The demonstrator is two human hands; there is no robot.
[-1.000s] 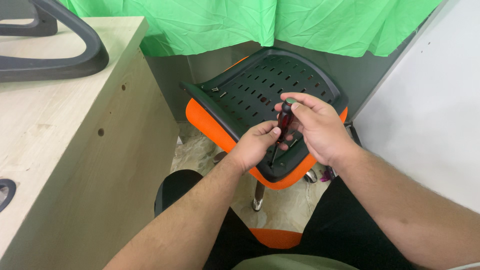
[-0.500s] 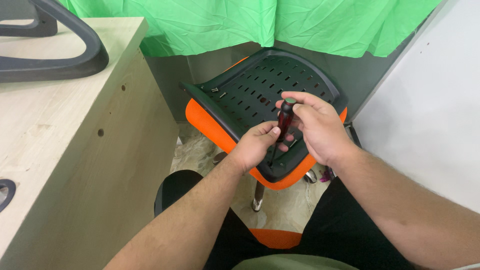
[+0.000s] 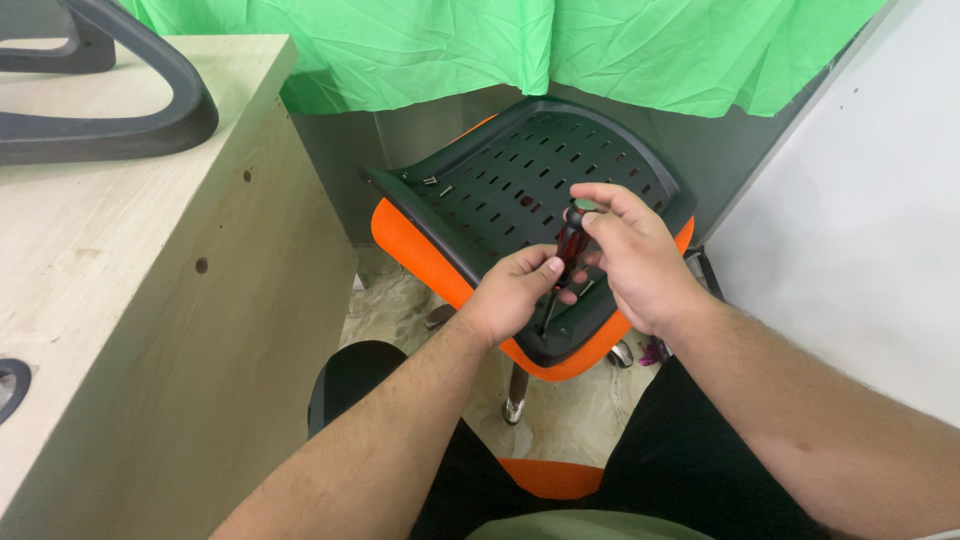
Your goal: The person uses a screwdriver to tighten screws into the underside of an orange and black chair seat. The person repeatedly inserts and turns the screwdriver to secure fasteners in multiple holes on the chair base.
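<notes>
I see my right hand [image 3: 635, 262] wrapped around the top of a screwdriver [image 3: 567, 250], fingers curled over its dark red and black handle and the thumb near the green cap at its end. My left hand [image 3: 515, 295] pinches the lower part of the same tool, thumb and forefinger closed on the shaft just below the handle. The screwdriver stands nearly upright, tipped slightly, with its tip down at the near edge of the black perforated seat plate [image 3: 520, 185], which lies face up on the orange chair seat [image 3: 420, 250]. A few small screws [image 3: 438, 183] rest on the plate's far left corner, well apart from both hands. Left of the seat stands a pale wooden desk [image 3: 150, 300], and a black chair armrest [image 3: 120, 120] lies on its top. Behind the seat hangs a green cloth [image 3: 450, 50]; a white wall panel [image 3: 860, 220] rises to its right.
</notes>
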